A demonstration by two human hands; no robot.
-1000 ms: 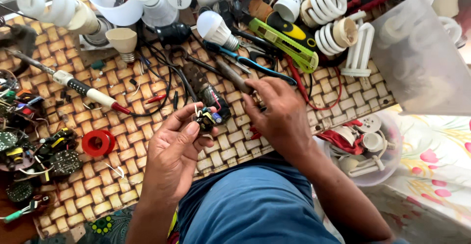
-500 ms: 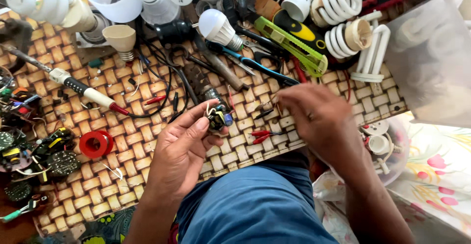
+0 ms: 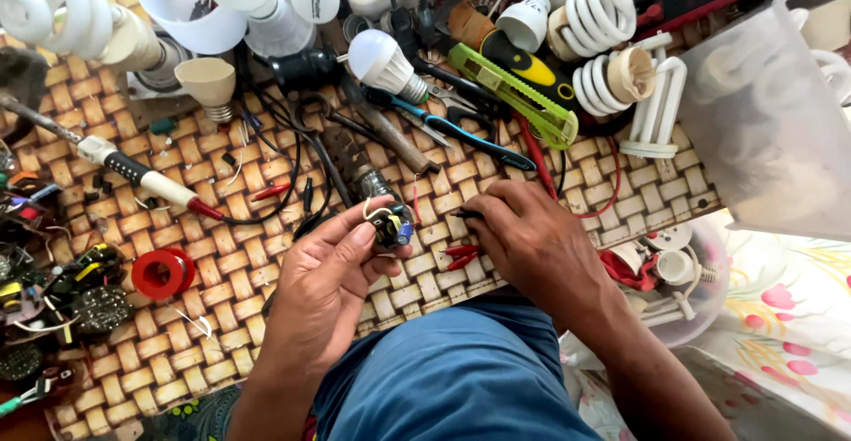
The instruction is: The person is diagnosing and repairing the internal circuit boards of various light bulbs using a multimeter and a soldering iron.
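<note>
My left hand (image 3: 324,295) pinches a small round circuit board (image 3: 391,225) between thumb and fingertips, palm up, above the woven mat (image 3: 222,281). My right hand (image 3: 532,246) lies knuckles up just beside it, fingertips closed on a thin dark probe (image 3: 464,215). A red tape roll (image 3: 162,273) sits left; a clear plastic box (image 3: 771,131) stands far right.

Two hands work over the woven mat (image 3: 106,405): the left hand (image 3: 324,295) and the right hand (image 3: 532,241). Toward the mat's far edge lie three white spiral lamps (image 3: 598,15), one round white bulb (image 3: 383,64) and one green utility knife (image 3: 514,95). One red tape roll (image 3: 162,273) sits near its left edge.
</note>
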